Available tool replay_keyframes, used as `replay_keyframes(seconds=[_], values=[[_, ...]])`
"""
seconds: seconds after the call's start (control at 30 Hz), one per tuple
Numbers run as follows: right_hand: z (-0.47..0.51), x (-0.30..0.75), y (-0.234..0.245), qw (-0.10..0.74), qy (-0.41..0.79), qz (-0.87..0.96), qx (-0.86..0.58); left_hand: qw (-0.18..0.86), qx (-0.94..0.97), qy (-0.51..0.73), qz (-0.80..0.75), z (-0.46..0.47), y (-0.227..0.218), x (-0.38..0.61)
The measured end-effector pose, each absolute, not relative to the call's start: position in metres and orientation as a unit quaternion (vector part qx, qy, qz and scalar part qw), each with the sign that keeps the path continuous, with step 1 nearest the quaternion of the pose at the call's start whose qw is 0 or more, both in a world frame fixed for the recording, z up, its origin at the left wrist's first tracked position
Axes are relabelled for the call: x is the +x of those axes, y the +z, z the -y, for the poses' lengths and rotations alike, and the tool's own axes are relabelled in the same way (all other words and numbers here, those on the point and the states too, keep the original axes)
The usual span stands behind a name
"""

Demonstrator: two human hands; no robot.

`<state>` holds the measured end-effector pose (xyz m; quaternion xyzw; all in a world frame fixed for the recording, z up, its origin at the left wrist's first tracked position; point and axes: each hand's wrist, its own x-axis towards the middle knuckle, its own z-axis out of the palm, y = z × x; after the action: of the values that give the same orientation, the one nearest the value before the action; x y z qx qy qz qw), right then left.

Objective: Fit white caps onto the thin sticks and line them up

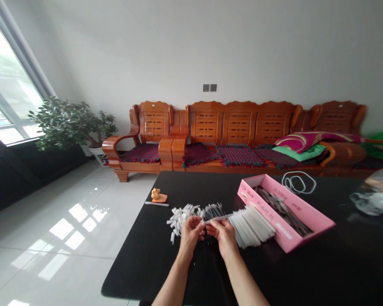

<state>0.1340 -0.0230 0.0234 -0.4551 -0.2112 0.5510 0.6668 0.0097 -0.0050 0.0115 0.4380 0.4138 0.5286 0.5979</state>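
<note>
In front of me a slim whitish pen [223, 217] is held level between both hands. My right hand [223, 236] pinches it near its middle, with one end sticking out to the right. At the pen's left end the fingers of my left hand [191, 233] are closed, and they hide that tip. Small white pen caps [183, 216] lie heaped beyond my left hand. Thin dark refills with pale tips [214, 210] lie in a bunch just behind my hands. To the right of my right hand, white tube-like pen barrels [252, 227] are laid side by side.
A pink box [290, 236] of dark sticks stands right on the black table [140, 267]. Behind it lies a white cord loop [298, 182]. A small figurine [156, 194] and white stick [157, 204] are at the left. Plastic bags [376, 195] sit far right; a wooden sofa [207, 127] stands behind.
</note>
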Motion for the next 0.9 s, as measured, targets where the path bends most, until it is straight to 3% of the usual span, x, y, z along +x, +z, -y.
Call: replay_keyframes(seconds=[0.17, 0.9], values=[[0.0232, 0.1332, 0.0218, 0.666, 0.550, 0.214, -0.457, 0.578, 0.473, 0.487, -0.453, 0.0050, 0.0062, 0.0089], [0.0245, 0.1322, 0.0186, 0.659, 0.553, 0.218, -0.461, 0.596, 0.444, 0.520, -0.421, 0.0074, 0.0110, 0.0067]])
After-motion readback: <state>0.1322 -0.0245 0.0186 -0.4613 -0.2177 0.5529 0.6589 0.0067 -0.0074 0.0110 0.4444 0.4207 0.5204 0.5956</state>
